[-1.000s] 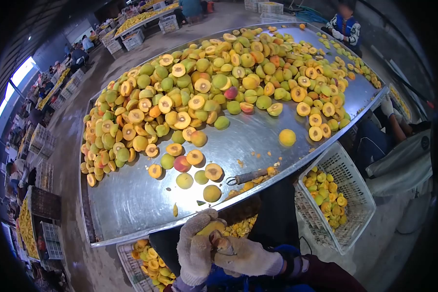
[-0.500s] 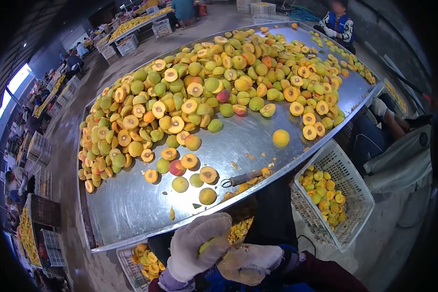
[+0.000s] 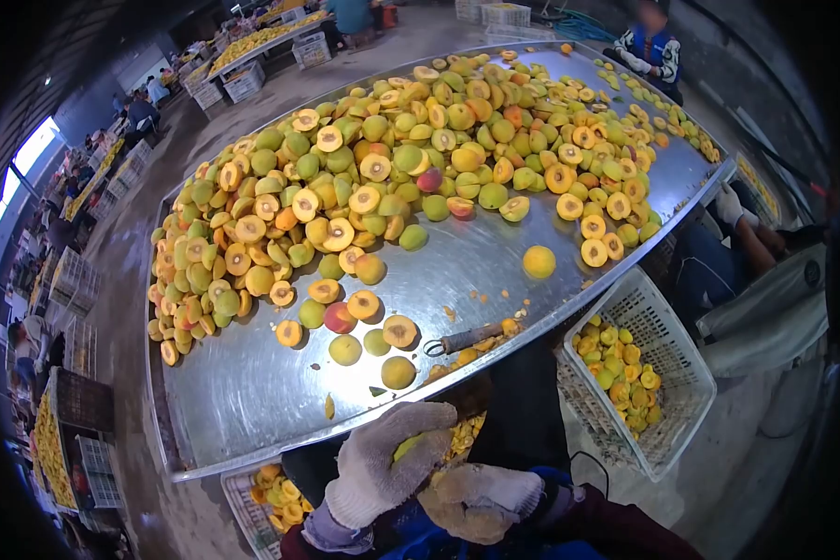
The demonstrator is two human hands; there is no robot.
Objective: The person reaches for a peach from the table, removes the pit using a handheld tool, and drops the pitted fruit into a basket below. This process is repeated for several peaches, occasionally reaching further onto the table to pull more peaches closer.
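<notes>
My left hand [image 3: 392,457], in a pale work glove, is closed round a yellow-green fruit [image 3: 407,446], part of which shows between the fingers. Beside it on the right, my right hand [image 3: 481,499] wears a stained glove with its fingers curled; what it holds, if anything, is hidden. Both are below the near edge of the metal table [image 3: 252,411]. A ring-tipped tool [image 3: 467,338] lies near that edge. Halved and whole fruit [image 3: 373,168] are heaped across the table, with a red fruit [image 3: 340,318] among the nearer ones.
A white crate [image 3: 691,411] with fruit halves stands at the right, another crate [image 3: 243,509] below the table at the left. A co-worker [image 3: 651,51] sits at the far right corner; another person's gloved hand [image 3: 733,205] is at the right edge.
My left hand has shifted slightly up and right, its fingers still round the fruit. My right hand has barely moved, staying low with curled fingers.
</notes>
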